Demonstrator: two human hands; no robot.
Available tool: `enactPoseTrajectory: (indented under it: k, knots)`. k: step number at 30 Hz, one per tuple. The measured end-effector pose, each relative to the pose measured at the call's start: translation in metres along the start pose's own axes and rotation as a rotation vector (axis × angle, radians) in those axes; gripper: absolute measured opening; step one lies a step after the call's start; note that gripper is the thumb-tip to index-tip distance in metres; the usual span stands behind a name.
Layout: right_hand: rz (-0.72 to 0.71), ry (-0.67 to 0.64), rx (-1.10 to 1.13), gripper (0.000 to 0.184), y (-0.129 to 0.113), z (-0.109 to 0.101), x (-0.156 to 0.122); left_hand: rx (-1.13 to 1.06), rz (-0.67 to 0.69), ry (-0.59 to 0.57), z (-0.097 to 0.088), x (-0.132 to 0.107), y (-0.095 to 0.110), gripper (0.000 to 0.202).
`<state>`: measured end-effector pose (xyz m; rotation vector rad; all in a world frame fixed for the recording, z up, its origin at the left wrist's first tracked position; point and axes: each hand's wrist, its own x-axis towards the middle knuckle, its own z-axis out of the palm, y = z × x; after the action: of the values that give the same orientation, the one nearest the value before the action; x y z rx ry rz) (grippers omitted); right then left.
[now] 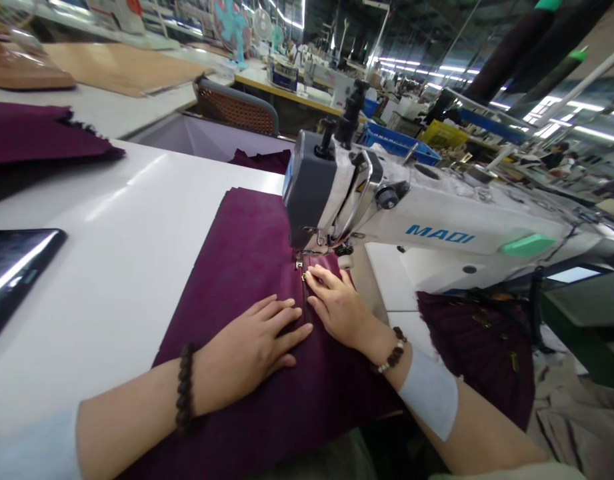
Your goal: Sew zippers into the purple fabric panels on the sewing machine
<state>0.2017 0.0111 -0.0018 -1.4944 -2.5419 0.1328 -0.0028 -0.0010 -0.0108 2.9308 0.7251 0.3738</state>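
Note:
A dark purple fabric piece (247, 267) lies flat on the white table (111, 267) and runs under the head of a white sewing machine (411, 220). My left hand (251, 347) rests flat on the cloth with fingers stretched out, just left of a seam or zipper line. My right hand (337, 303) lies on the cloth right of that line, fingertips close to the presser foot (301, 263). Both wrists wear bead bracelets.
A dark tablet or screen (11, 267) lies at the table's left edge. More purple fabric (37, 133) is stacked at the far left, and another heap (481, 333) hangs at the right below the machine. A chair (237, 107) and other workstations stand behind.

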Motion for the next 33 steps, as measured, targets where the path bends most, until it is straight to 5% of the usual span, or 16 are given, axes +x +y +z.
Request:
enactPoseTrajectory:
  k: [22,33]
  knots:
    - [0.054,-0.054,0.047,0.039,0.025,-0.001,0.031,0.072,0.046,-0.025,-0.006,0.02,-0.034,0.036]
    - [0.159,0.02,0.107,0.034,-0.004,-0.011,0.018,0.069,0.062,-0.019,-0.001,0.019,-0.035,0.034]
